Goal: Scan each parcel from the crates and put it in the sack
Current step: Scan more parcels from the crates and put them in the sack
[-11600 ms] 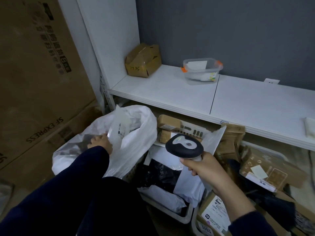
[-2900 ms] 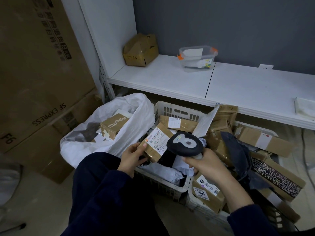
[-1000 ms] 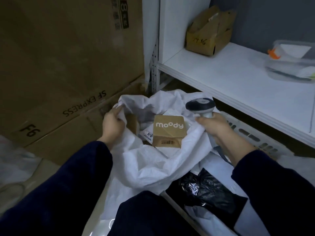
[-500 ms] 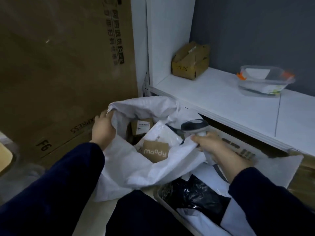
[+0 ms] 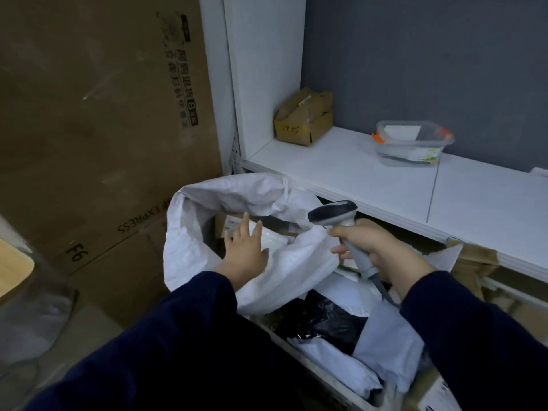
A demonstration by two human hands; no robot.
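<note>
The white woven sack (image 5: 189,247) stands open on the floor below the shelf, with parcels partly visible inside. My left hand (image 5: 246,253) reaches over its near rim into the mouth, fingers straight, above a white parcel (image 5: 274,240). My right hand (image 5: 370,247) grips the handle of the black-and-grey barcode scanner (image 5: 333,213) beside the sack's right rim, and its fingers also touch the sack's cloth there. A crate (image 5: 326,378) at the lower right holds a black bag (image 5: 323,318) and white mailers (image 5: 388,339).
A white shelf (image 5: 385,179) runs above the crates, bearing a battered cardboard box (image 5: 304,118) and a clear plastic tub (image 5: 410,142). Large SF EXPRESS cartons (image 5: 98,129) fill the left. More brown parcels (image 5: 474,262) lie under the shelf at right.
My left hand has let go of the sack's left rim and moved into its mouth with fingers spread. The "moody" box is hidden now. My right hand has stayed at the sack's right rim.
</note>
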